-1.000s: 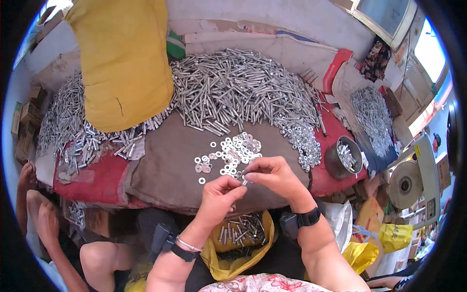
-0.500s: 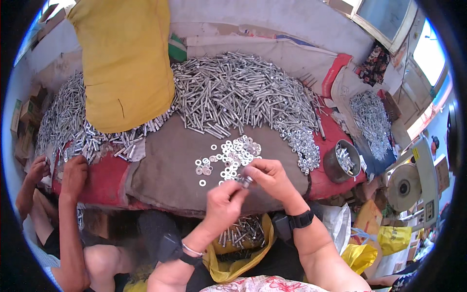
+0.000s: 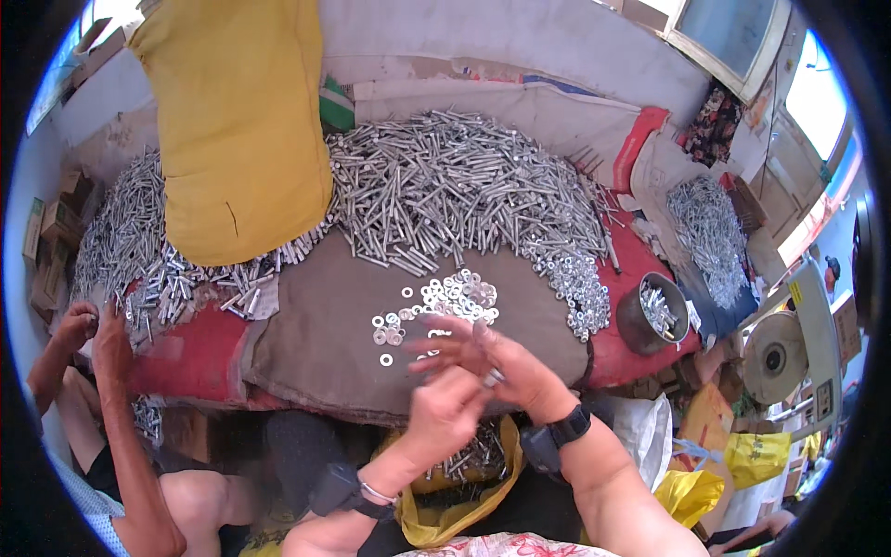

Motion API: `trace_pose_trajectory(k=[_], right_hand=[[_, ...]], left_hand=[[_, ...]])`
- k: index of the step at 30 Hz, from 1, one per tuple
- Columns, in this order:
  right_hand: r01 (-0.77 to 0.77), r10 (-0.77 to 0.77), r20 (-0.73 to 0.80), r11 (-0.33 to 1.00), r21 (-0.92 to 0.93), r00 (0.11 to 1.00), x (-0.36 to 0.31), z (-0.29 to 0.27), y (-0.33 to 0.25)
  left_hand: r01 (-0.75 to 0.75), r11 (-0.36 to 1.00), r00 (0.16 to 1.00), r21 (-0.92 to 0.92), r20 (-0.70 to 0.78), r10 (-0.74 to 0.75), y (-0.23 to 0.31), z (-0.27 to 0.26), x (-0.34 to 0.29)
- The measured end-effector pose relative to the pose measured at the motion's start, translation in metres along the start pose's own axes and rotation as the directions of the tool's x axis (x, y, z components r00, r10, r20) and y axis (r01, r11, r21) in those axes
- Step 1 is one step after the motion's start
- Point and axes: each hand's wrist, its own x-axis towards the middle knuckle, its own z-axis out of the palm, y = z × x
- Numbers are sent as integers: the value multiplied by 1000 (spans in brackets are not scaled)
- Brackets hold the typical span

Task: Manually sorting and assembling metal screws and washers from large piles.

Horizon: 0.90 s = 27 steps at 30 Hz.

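My left hand [image 3: 447, 410] is closed in a pinch over the near edge of the work surface. From its fingertips sticks the end of a small silvery metal piece [image 3: 495, 378], seemingly a bolt; the rest of it is hidden by the fingers. Right beside it is my right hand [image 3: 509, 360], with fingers stretched out and spread, slightly blurred, and its palm close to the metal piece. Just beyond the hands lies a loose pile of flat washers [image 3: 455, 295] on the brown cloth [image 3: 316, 325]. Below my wrists hangs a yellow sack [image 3: 509, 483] with bolts in it.
A big heap of bolts [image 3: 455, 186] lies behind the washers, with nuts [image 3: 577, 292] at its right end. A metal pot [image 3: 639, 320] holds small metal parts. A yellow sack [image 3: 237, 130] covers bolts at left. A co-worker's hands [image 3: 111, 343] work far left; a scale [image 3: 821, 362] stands right.
My right hand has let go of its pinch and spread its fingers. Both hands have moved slightly down, nearer to me. The co-worker's hands have shifted a little.
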Motion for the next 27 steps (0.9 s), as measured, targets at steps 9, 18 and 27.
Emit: trace_pose_trajectory(k=[9, 18, 27], right_hand=[[-160, -647, -258, 208, -965, 718, 52, -8, -26], [-367, -616, 256, -700, -613, 745, 157, -78, -53], [-365, -542, 219, -762, -535, 811, 176, -94, -52]], left_hand=[[251, 961, 957, 118, 120, -264, -13, -22, 0], [171, 926, 601, 337, 709, -368, -18, 14, -33], [228, 960, 737, 162, 616, -279, -8, -21, -2]])
